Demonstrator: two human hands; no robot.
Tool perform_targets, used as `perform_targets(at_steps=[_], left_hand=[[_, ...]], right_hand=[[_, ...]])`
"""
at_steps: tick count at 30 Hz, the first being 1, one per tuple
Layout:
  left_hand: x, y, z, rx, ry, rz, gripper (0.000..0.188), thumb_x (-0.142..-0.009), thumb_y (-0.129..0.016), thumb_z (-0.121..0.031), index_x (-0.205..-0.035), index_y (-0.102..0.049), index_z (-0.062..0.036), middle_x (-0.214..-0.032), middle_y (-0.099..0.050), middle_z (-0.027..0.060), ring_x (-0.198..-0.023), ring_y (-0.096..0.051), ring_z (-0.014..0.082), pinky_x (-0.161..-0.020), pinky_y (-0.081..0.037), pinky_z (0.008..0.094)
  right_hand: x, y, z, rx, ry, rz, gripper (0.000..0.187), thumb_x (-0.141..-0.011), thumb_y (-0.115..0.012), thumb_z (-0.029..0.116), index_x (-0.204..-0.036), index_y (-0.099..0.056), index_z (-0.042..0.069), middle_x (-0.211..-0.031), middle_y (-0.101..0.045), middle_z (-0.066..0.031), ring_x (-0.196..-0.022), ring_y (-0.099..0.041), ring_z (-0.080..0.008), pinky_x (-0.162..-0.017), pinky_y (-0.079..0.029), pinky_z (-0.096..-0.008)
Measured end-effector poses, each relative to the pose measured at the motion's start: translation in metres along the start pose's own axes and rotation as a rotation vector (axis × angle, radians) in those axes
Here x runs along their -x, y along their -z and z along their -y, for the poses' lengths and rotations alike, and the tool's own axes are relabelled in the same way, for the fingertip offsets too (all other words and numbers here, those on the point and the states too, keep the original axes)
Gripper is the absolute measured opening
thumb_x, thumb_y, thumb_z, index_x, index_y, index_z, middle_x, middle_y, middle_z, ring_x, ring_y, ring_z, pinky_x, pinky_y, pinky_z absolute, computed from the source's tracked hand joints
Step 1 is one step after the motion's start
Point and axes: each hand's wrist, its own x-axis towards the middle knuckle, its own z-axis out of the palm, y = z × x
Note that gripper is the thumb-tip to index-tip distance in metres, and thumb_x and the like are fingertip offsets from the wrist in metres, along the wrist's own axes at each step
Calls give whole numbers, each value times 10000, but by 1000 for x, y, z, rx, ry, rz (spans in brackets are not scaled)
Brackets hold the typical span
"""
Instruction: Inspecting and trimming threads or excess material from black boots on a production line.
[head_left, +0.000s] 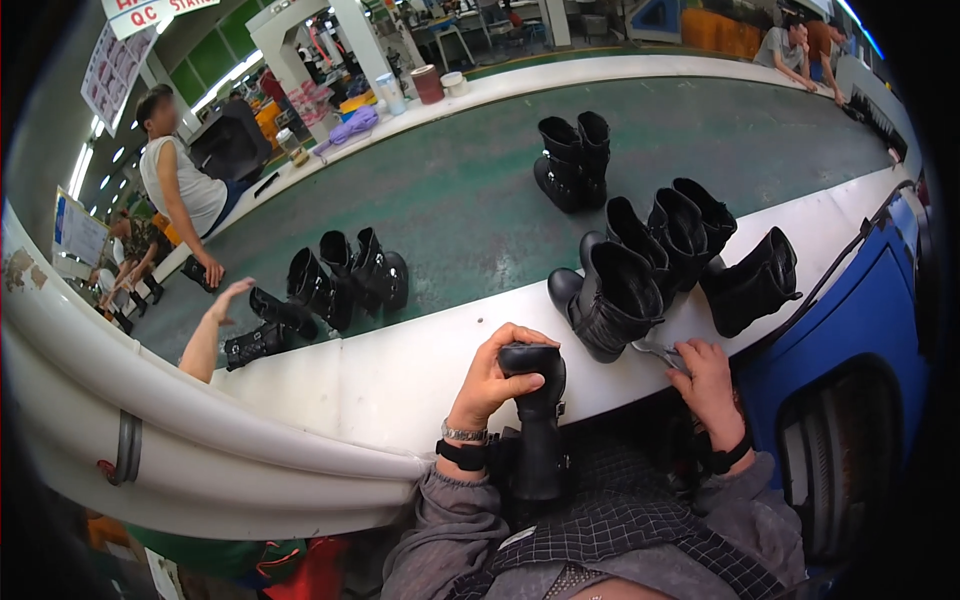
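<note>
My left hand point(487, 378) is wrapped round the foot of a black boot point(541, 445) with small buckles. The boot's toe is up and its shaft hangs down against my lap. To the right, at the white ledge's edge, my right hand point(712, 385) is closed on a small silvery tool point(655, 350), mostly covered by the fingers, so its exact kind is unclear. Just beyond it several black boots point(620, 300) stand close together on the ledge. One more boot point(752, 285) leans at their right.
A green belt point(470, 240) runs behind the white ledge point(400, 385), carrying a pair of boots point(572, 165) and several more boots point(345, 275) at left. Another person's hand point(225, 305) reaches there. A white curved panel point(250, 430) borders my left, a blue machine point(850, 330) my right.
</note>
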Motion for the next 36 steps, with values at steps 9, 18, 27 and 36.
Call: perform_targets(at_steps=[9,18,27,36], left_hand=[[31,-8,15,-62,39,-277,363,-714,-796,-74,-1004,-585,-19,-991,-654,69,-917,-609,128,-853,-495,282],[43,-25,17,-136,11,-309,301,-689,-795,-85,-909,-600,-21,-878,-649,43,-819,-610,113,-774,-502,268],[45,-34,15,-250,-127,-220,310,-674,-789,-71,-920,-605,-26,-930,-653,65,-910,-605,135,-852,-475,287],[53,-36,9,-235,1,-212,334,-680,-794,-58,-929,-573,-28,-948,-661,63,-918,-603,136,-869,-468,291]], right_hand=[[21,42,24,-57,19,183,593,-670,-734,79,-1225,-544,-4,-1101,-523,-192,-999,-504,-403,-874,-445,-447],[25,58,21,-246,-86,355,630,-794,-559,-5,-1405,-405,7,-1166,-518,-170,-1044,-538,-365,-902,-457,-375],[-7,113,105,-1001,-39,713,628,-917,-415,-23,-1516,-257,76,-1204,-570,-99,-796,-561,-92,-736,-493,-238],[-37,107,128,-895,432,466,640,-894,-458,-51,-1499,-335,113,-966,-569,-136,-776,-556,-220,-769,-472,-305]])
